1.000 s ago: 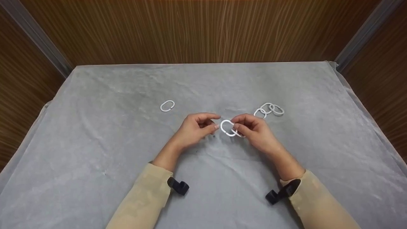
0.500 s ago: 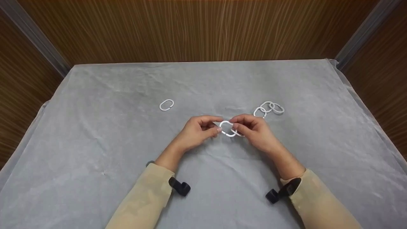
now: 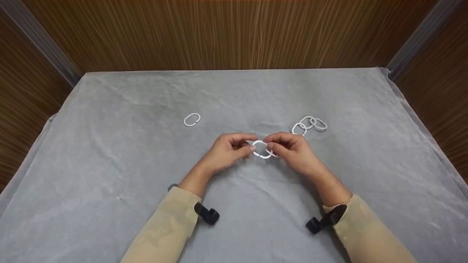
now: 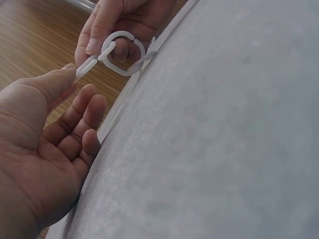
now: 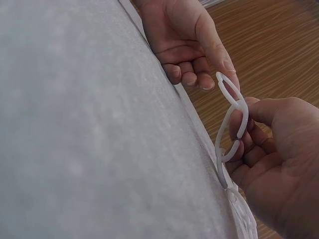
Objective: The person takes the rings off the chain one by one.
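Note:
In the head view my left hand point(image 3: 230, 151) pinches the left side of a white oval link point(image 3: 264, 157) between thumb and forefinger. My right hand point(image 3: 292, 149) pinches the same link's right side, where it hooks through a second white link point(image 3: 275, 156). Both wrist views show the joined pair: the first link point(image 4: 86, 68) runs to the left thumb, while the second link point(image 5: 222, 130) hangs by the right fingers with a gap in its side. Part of a further link point(image 5: 220, 172) shows below it; what it joins is hard to tell.
Several interlocked white links point(image 3: 320, 128) lie just beyond the right hand, partly hidden by it. A single loose link point(image 3: 190, 126) lies farther left. Grey cloth point(image 3: 120, 153) covers the table, and wood-grain panels point(image 3: 234, 36) stand around it.
My left hand has moved slightly right and its thumb and forefinger have come onto the first link, which has turned and lowered a little. The right hand has barely moved.

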### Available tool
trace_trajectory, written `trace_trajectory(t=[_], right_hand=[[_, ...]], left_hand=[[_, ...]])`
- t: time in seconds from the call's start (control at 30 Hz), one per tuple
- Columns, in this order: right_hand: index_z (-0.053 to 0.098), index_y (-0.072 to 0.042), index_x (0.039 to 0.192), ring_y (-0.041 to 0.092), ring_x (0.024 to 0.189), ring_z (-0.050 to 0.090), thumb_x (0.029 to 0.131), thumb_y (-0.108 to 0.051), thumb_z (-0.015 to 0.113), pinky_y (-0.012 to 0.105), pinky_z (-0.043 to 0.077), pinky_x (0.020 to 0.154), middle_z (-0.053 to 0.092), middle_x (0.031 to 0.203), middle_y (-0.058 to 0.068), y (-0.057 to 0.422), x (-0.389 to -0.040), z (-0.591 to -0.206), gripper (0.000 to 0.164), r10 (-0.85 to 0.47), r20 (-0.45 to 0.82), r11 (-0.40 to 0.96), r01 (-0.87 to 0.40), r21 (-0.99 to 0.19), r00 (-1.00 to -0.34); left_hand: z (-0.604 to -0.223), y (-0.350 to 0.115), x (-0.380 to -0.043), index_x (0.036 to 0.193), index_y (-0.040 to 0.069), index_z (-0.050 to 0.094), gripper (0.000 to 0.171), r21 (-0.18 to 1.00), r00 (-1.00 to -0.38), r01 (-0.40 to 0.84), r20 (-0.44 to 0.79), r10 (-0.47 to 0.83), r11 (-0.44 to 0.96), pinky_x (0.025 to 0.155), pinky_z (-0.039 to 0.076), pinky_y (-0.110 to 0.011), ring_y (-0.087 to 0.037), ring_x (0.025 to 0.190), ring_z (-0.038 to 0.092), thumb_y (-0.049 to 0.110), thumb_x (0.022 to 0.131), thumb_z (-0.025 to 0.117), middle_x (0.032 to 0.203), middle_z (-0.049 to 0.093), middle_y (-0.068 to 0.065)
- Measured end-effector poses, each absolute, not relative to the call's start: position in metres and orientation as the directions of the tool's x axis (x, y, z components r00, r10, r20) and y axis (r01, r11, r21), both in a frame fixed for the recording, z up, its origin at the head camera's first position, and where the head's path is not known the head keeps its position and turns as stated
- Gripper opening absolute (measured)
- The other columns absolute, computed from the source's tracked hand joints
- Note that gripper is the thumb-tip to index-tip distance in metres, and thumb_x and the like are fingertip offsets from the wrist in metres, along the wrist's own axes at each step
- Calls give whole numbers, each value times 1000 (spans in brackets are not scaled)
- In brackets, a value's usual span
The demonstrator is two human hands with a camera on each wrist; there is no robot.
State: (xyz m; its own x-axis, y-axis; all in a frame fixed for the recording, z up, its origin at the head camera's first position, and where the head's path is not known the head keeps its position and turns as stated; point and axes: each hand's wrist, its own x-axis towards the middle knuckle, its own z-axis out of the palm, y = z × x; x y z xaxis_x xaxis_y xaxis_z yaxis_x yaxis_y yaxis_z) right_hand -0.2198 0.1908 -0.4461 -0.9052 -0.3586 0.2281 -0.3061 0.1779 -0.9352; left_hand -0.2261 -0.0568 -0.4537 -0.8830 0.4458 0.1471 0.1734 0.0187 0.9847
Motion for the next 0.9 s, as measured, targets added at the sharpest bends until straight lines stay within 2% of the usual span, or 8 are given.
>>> trace_trajectory(t=[0.23,0.53,0.9], right_hand=[[78,5,110,10,77,63,99,1,72,20,52,69,73,89,10,191,-220,-446,13,-365,229,189,-313,-931,-902],[78,6,109,9,79,65,99,1,73,19,53,71,74,93,15,191,-220,-446,13,-383,230,186,-319,-929,-895],[78,5,109,8,80,64,99,1,73,19,53,72,75,96,15,191,-220,-447,12,-400,227,186,-320,-929,-888]], left_hand=[[-453,-57,-226,128,-5,72,32,983,-879,179,141,455,42,68,53,-24,-15,74,66,6,99,76,86,74,-9],[-453,-58,-226,127,-5,73,30,976,-875,204,148,460,73,67,52,-23,-14,73,65,8,99,76,84,74,0],[-455,-58,-226,123,2,77,25,974,-872,210,146,467,87,66,50,-23,-10,71,63,9,99,76,83,73,-4]])
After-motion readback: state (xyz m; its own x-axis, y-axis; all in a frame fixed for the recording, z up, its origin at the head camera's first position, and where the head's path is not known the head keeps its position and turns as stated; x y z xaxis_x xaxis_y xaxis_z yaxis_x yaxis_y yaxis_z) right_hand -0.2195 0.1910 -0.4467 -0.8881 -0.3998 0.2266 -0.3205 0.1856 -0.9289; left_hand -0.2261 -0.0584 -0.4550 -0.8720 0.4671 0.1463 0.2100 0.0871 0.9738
